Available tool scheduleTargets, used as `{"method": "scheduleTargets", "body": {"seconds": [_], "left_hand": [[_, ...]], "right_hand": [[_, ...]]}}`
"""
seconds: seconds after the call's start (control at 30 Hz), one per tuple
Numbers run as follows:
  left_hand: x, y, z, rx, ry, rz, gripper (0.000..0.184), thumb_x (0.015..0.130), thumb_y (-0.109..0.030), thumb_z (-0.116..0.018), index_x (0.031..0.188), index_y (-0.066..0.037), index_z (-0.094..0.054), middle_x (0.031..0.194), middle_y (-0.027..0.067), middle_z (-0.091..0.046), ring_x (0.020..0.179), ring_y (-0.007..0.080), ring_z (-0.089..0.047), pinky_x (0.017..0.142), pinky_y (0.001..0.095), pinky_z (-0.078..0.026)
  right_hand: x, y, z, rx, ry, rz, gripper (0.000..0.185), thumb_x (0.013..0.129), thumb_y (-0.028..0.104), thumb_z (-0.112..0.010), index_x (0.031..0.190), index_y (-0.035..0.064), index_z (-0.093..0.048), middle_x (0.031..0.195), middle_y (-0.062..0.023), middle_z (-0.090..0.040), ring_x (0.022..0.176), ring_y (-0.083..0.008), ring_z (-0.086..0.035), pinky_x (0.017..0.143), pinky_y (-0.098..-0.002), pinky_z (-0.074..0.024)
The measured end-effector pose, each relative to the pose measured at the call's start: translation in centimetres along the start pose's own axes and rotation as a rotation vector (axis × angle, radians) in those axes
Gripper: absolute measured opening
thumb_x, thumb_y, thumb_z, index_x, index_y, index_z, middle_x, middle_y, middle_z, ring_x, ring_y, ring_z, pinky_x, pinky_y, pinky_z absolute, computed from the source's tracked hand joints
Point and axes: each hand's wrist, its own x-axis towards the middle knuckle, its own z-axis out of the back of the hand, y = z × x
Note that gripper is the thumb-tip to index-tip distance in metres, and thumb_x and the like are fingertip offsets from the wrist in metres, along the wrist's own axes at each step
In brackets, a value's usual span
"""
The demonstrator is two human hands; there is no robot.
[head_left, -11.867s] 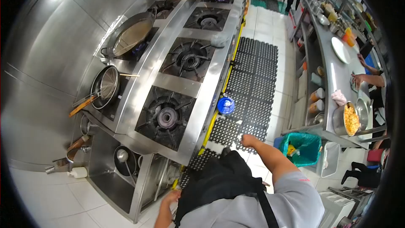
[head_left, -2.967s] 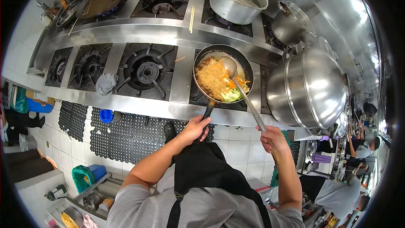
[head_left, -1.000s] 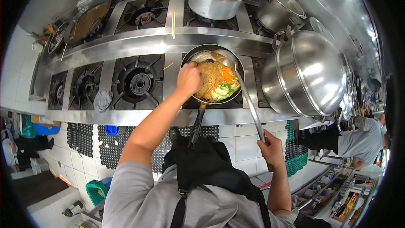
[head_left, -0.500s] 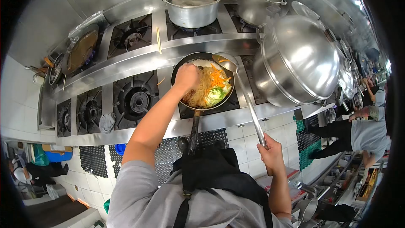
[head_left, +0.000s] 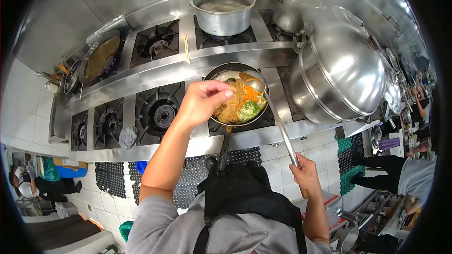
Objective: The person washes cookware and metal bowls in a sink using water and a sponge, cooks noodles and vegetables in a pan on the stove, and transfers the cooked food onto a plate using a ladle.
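Note:
A black frying pan sits on the front stove, its handle pointing toward my body. Noodles, shredded carrot and chopped cabbage lie in it. My right hand is wrapped around the long handle of a ladle. The ladle's bowl rests at the pan's far right side. Over the pan's left rim hangs my left hand, thumb and fingertips pinched together. Whatever may be between those fingers is hidden.
A large domed steamer pot stands right of the pan. Behind are a pot of liquid and a taller pot. Chopsticks lie on the steel ledge. A grey cloth sits by the left burners. A co-worker stands at right.
My left hand has lifted from the noodles and drawn back toward the pan's left edge. My right hand keeps its grip on the ladle. The whole view has shifted slightly.

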Motion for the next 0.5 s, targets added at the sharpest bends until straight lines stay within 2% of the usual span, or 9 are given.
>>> {"method": "scheduleTargets", "body": {"seconds": [0.07,0.17,0.2,0.23,0.27,0.33,0.4,0.5], "left_hand": [[-2.3,-3.0,0.5,-0.244,0.098,-0.150,0.013,0.084,-0.006,-0.070,0.090,0.005,-0.070,0.082,0.0085,-0.067,0.077,0.0137,-0.060,0.070,0.0274,-0.048],[-6.6,-8.7,-0.1,-0.304,0.150,-0.394,0.016,0.078,-0.011,-0.076,0.080,0.003,-0.070,0.077,0.0133,-0.066,0.070,0.0225,-0.061,0.062,0.0323,-0.049],[-7.8,-9.9,0.1,-0.321,0.246,-0.460,0.015,0.079,-0.010,-0.075,0.079,0.004,-0.070,0.075,0.0146,-0.066,0.068,0.0245,-0.062,0.061,0.0344,-0.049],[-8.3,-10.7,-0.1,-0.500,0.378,-0.544,0.014,0.080,-0.007,-0.074,0.077,0.006,-0.069,0.074,0.0154,-0.065,0.065,0.0255,-0.062,0.058,0.0347,-0.050],[-8.3,-10.8,-0.7,-0.666,0.498,-0.716,0.015,0.082,-0.004,-0.072,0.077,0.008,-0.068,0.074,0.0169,-0.065,0.063,0.0265,-0.062,0.054,0.0346,-0.051],[-10.5,-12.0,-1.8,-0.825,0.546,-0.737,0.019,0.084,-0.009,-0.069,0.079,0.010,-0.066,0.074,0.0193,-0.064,0.064,0.0271,-0.061,0.053,0.0332,-0.049],[-12.0,-12.1,-1.9,-0.888,0.570,-0.658,0.024,0.085,-0.013,-0.068,0.082,0.011,-0.067,0.078,0.0204,-0.065,0.067,0.0273,-0.059,0.055,0.0328,-0.048],[-12.1,-11.3,-2.1,-0.855,0.625,-0.756,0.014,0.088,-0.005,-0.064,0.081,0.007,-0.066,0.098,0.0210,-0.060,0.085,0.0305,-0.057,0.072,0.0375,-0.048]], "right_hand": [[0.0,0.4,0.0,0.009,0.012,-0.007,0.042,0.085,0.001,-0.061,0.126,-0.0039,-0.055,0.062,0.0021,-0.050,0.046,-0.0048,-0.045,0.040,-0.0228,-0.0365],[0.2,0.8,0.2,-0.015,0.022,-0.035,0.041,0.084,0.001,-0.061,0.124,-0.0045,-0.055,0.061,0.0021,-0.050,0.045,-0.0051,-0.045,0.040,-0.0228,-0.0365],[0.3,1.0,0.4,-0.039,0.018,-0.050,0.040,0.084,0.000,-0.061,0.124,-0.0032,-0.056,0.060,0.0021,-0.050,0.045,-0.0051,-0.045,0.040,-0.0229,-0.0365],[0.3,1.0,0.4,-0.062,0.015,-0.071,0.039,0.084,0.000,-0.061,0.123,-0.0019,-0.057,0.060,0.0022,-0.050,0.045,-0.0051,-0.045,0.039,-0.0230,-0.0365],[0.3,0.8,0.5,-0.060,0.019,-0.072,0.039,0.084,0.000,-0.061,0.123,-0.0019,-0.057,0.060,0.0022,-0.050,0.045,-0.0051,-0.045,0.039,-0.0230,-0.0365],[0.7,0.7,0.8,-0.058,0.021,-0.137,0.035,0.084,-0.001,-0.060,0.119,0.0014,-0.059,0.058,0.0029,-0.049,0.044,-0.0051,-0.045,0.038,-0.0236,-0.0365],[0.9,1.0,1.0,-0.059,0.025,-0.124,0.033,0.084,-0.002,-0.060,0.117,0.0025,-0.060,0.058,0.0032,-0.049,0.043,-0.0051,-0.045,0.038,-0.0237,-0.0366],[0.7,1.6,1.1,-0.072,0.016,-0.115,0.029,0.085,-0.002,-0.059,0.113,0.0029,-0.060,0.057,0.0036,-0.048,0.042,-0.0049,-0.045,0.037,-0.0234,-0.0365]]}}
